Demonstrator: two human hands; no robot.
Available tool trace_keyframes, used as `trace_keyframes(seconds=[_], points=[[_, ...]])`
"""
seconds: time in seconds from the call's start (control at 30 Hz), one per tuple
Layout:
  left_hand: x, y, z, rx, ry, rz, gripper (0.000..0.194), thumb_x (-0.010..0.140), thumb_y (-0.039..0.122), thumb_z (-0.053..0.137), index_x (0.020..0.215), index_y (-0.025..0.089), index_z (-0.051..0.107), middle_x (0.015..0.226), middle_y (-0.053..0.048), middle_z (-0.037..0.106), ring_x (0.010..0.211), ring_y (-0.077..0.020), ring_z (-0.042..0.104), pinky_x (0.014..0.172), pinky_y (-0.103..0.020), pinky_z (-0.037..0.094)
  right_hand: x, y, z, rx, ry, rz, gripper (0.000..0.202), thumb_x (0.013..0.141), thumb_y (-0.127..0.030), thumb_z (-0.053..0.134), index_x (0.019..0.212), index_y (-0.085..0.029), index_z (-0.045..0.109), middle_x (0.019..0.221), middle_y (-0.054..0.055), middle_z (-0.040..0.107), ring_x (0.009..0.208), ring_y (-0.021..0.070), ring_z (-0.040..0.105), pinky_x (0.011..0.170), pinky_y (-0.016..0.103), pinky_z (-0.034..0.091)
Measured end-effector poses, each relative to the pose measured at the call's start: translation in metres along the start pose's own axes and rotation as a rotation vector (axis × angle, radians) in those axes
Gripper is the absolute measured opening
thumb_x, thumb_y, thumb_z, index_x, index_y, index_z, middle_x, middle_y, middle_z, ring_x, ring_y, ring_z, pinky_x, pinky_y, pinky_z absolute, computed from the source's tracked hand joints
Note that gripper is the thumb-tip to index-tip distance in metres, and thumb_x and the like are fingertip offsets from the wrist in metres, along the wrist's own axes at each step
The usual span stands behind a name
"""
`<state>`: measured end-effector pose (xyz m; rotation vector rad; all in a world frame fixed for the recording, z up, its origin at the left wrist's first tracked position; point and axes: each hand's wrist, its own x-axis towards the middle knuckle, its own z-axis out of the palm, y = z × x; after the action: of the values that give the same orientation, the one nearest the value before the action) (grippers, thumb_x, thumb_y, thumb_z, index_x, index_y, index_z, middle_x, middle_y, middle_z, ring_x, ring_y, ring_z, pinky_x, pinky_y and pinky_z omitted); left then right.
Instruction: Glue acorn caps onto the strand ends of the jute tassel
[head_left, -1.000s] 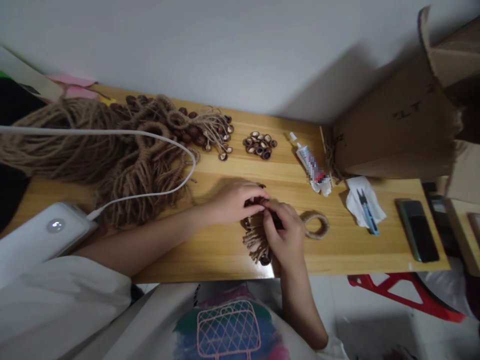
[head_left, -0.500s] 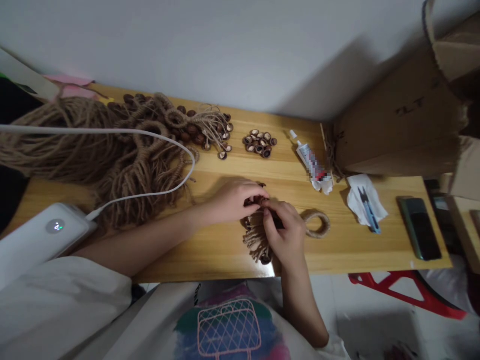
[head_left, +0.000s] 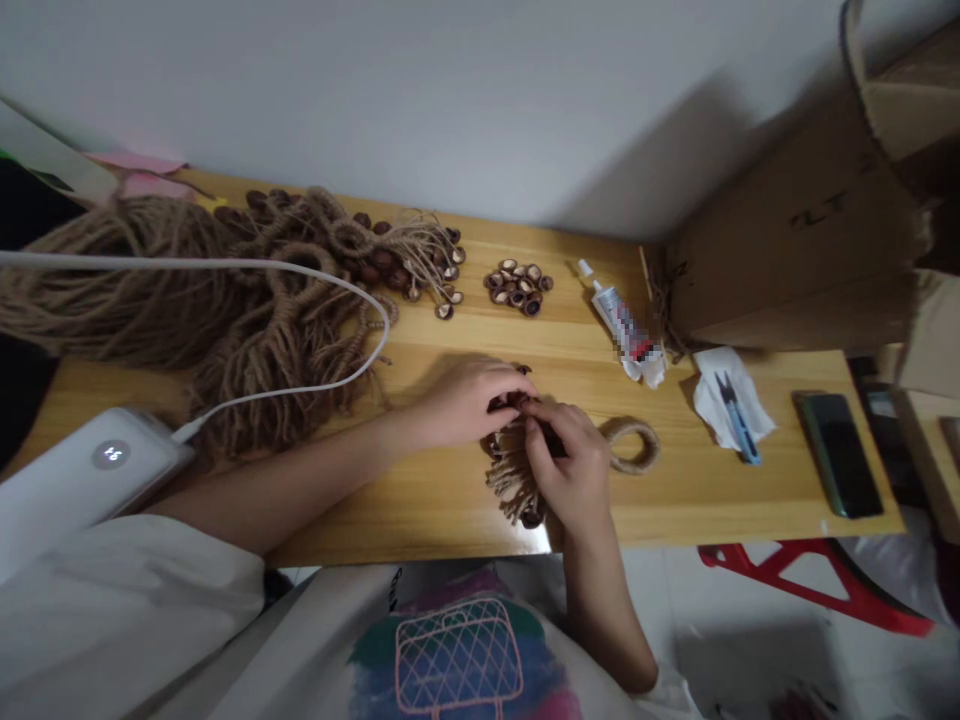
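My left hand [head_left: 480, 400] is closed, its thumb and forefinger curled around a dark brown nut shell [head_left: 504, 402]. Fingertips of my right hand [head_left: 574, 460] pinch at the same spot, so the two hands meet there and partly hide the shell. Beneath them lies a tassel of jute cords [head_left: 511, 482], with more brown shells around its edges. The cords run under my right hand towards a jute-wrapped ring [head_left: 636, 447] lying on the wooden table [head_left: 420, 510].
Bundled jute cords [head_left: 112, 280] and finished tassels fill the table's left. Behind my hands sit a shell pile [head_left: 517, 287] and glue tube [head_left: 621, 322]. Blue-handled snips [head_left: 739, 420] on tissue, a phone [head_left: 840, 455] and cardboard box [head_left: 795, 220] are right; a cabled power bank [head_left: 97, 480] is left.
Both hands hold nearly the same pose at the shell, with only a very slight shift of my right hand. The power bank's display reads differently.
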<state>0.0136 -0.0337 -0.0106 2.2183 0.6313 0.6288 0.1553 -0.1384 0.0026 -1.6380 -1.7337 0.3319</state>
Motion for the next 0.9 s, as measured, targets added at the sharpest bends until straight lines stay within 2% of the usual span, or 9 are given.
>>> trace_keyframes(seconds=[0.9], points=[[-0.0004, 0.0008, -0.0018, 0.019, -0.003, 0.020, 0.022, 0.073, 0.010, 0.065, 0.094, 0.017, 0.066, 0.087, -0.002, 0.071, 0.080, -0.0160, 0.065, 0.075, -0.030, 0.050, -0.0005, 0.0007, -0.0004, -0.015, -0.010, 0.001, 0.018, 0.087, -0.018, 0.052, 0.100, -0.020, 0.063, 0.094, 0.004, 0.070, 0.085, 0.0194, 0.063, 0.075, 0.035, 0.050]])
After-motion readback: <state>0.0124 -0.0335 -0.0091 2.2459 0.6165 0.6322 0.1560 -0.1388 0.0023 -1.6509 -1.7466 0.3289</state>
